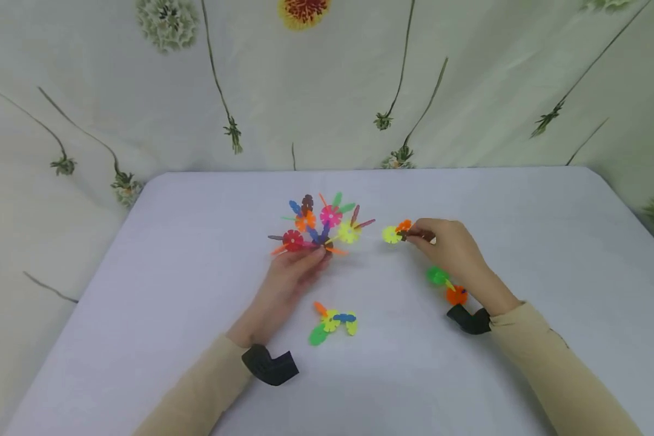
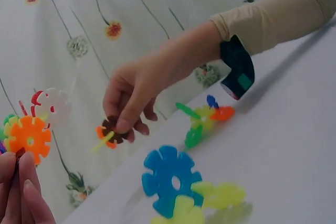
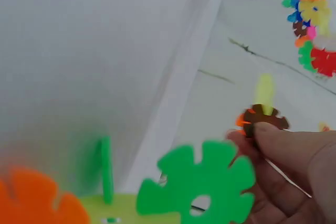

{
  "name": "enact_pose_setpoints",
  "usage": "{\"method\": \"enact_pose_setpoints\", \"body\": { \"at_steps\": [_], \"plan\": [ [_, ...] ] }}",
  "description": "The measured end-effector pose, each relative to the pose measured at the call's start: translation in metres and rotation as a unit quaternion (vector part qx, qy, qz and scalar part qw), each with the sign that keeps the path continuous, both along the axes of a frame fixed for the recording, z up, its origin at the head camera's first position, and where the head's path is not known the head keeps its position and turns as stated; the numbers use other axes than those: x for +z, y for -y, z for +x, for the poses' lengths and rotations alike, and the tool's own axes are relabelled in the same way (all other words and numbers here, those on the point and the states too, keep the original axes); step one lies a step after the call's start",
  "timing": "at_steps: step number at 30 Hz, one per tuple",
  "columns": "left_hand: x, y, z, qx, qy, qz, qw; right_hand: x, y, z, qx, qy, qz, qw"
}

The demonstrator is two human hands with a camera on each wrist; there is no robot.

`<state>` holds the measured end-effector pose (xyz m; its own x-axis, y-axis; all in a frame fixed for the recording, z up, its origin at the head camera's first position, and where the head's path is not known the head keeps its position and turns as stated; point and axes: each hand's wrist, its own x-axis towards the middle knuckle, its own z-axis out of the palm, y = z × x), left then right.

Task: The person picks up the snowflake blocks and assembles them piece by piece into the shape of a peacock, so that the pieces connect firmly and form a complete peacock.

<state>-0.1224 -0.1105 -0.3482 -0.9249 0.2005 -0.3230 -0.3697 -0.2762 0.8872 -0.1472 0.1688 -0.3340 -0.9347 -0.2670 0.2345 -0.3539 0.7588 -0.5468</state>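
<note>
My left hand [image 1: 289,278] holds a large cluster of interlocking flower-shaped plastic discs [image 1: 331,216] by its base, raised over the table. Red, pink, orange, yellow, green, blue and brown discs fan out from it. To the right, my right hand [image 1: 449,245] pinches a brown disc [image 3: 257,123] between thumb and fingers. A yellow disc [image 1: 391,235] and an orange disc [image 1: 404,226] are joined to that brown one. The small piece and the cluster are apart, both off the table. Part of the cluster's base is hidden by the left fingers.
Near the front middle of the white table [image 1: 196,242] lies a joined group of yellow, blue, green and orange discs [image 1: 331,321]. Another group with green, yellow and orange discs [image 1: 456,295] lies under the right forearm. A flower-patterned cloth [image 1: 316,91] hangs behind the table.
</note>
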Motion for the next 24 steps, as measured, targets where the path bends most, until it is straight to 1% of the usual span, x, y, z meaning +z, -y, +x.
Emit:
{"method": "enact_pose_setpoints", "body": {
  "at_steps": [2, 4, 6, 8, 11, 14, 19, 24],
  "plan": [
    [0.004, -0.004, 0.004, 0.011, 0.014, 0.026, 0.9995, -0.002, 0.003, 0.014, 0.029, -0.049, -0.07, 0.996],
    [0.008, -0.008, 0.008, 0.025, 0.024, 0.05, 0.9981, -0.005, 0.008, 0.027, 0.054, -0.091, -0.125, 0.987],
    [0.011, -0.012, 0.011, 0.041, 0.031, 0.071, 0.9961, -0.008, 0.015, 0.037, 0.073, -0.129, -0.156, 0.977],
    [0.012, -0.016, 0.014, 0.055, 0.032, 0.083, 0.9945, -0.008, 0.022, 0.043, 0.082, -0.171, -0.174, 0.966],
    [0.013, -0.021, 0.017, 0.069, 0.034, 0.085, 0.9934, -0.007, 0.03, 0.045, 0.083, -0.227, -0.173, 0.955],
    [0.014, -0.025, 0.018, 0.078, 0.033, 0.083, 0.993, -0.005, 0.034, 0.045, 0.077, -0.267, -0.146, 0.949],
    [0.014, -0.028, 0.019, 0.081, 0.024, 0.077, 0.9934, -0.004, 0.036, 0.045, 0.072, -0.296, -0.102, 0.947],
    [0.013, -0.028, 0.02, 0.081, 0.012, 0.063, 0.9947, -0.006, 0.036, 0.044, 0.079, -0.307, -0.087, 0.945]
  ]
}}
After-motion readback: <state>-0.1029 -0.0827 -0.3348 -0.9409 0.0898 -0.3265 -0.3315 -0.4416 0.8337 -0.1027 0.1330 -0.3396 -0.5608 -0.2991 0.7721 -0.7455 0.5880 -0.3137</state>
